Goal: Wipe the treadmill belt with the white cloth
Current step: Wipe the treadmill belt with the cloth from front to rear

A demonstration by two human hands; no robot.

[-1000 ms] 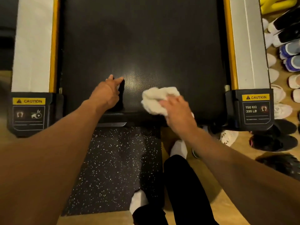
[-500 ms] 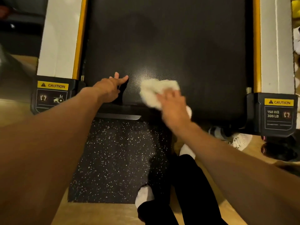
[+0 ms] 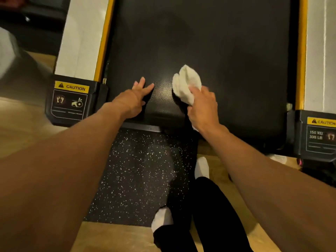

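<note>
While the right hand (image 3: pixel 202 108) clenches a bunched white cloth (image 3: pixel 187 84), the cloth's free end sticks out beyond the fingers and presses on the black belt (image 3: pixel 227 51) near its rear edge, about midway across. A small tail of cloth also shows under the wrist. The left hand (image 3: pixel 133 101) holds nothing: it lies flat on the belt with fingers spread and pointing forward, just beside the cloth with a strip of dimpled belt showing between them, lit by a glare. Both bare forearms reach in from the bottom corners of the view.

Yellow strips (image 3: pixel 103 42) run along both long edges of the belt, with pale side rails (image 3: pixel 81 33) outside them. Black end caps sit at the rear corners, each with a yellow CAUTION label (image 3: pixel 72 87); the right one lists weight limits, partly blurred. Behind the rear edge, a black speckled mat (image 3: pixel 136 170) lies on a tan wooden floor (image 3: pixel 118 237). The person's legs in black trousers (image 3: pixel 209 215) and white socks (image 3: pixel 161 218) stand partly on the mat, partly on the floor.
</note>
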